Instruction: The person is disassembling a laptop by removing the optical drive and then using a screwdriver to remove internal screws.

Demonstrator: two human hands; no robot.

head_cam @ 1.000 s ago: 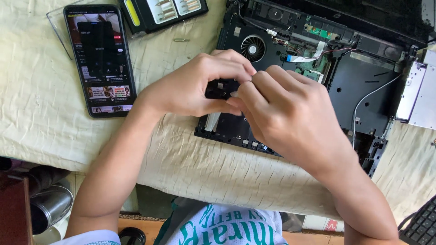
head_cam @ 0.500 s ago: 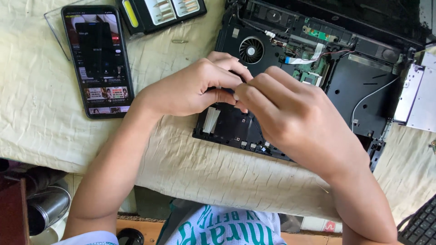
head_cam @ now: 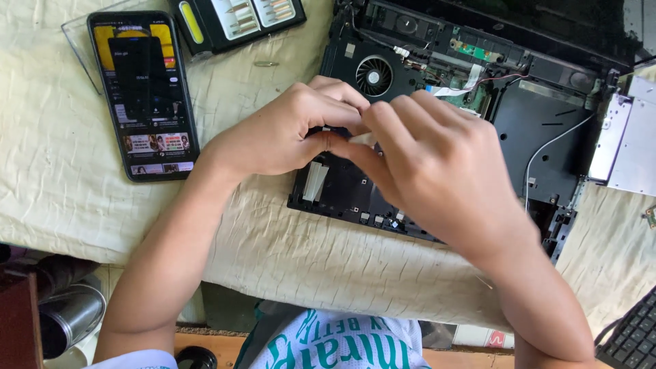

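Head view showed both hands meeting over the front-left part of an opened laptop chassis (head_cam: 547,147), which lay on a cream cloth (head_cam: 55,184) covering the worktop. The left hand (head_cam: 283,133) was curled, its fingertips pinched toward a small pale part (head_cam: 364,139) that showed only as a sliver between the two hands; the right hand (head_cam: 437,174) was closed over the same spot from the other side, thumb and forefinger pressing in against it. What the sliver was could not be told, nor which way its long axis ran, since the fingers hid most of it. It sat just below the round cooling fan (head_cam: 374,75), directly between the hands, with both about equally near. To the left, well apart, lay a smartphone (head_cam: 143,96) with its screen lit, and above it a black screwdriver bit case (head_cam: 236,20). A silver optical drive (head_cam: 629,143) rested at the chassis's right edge.
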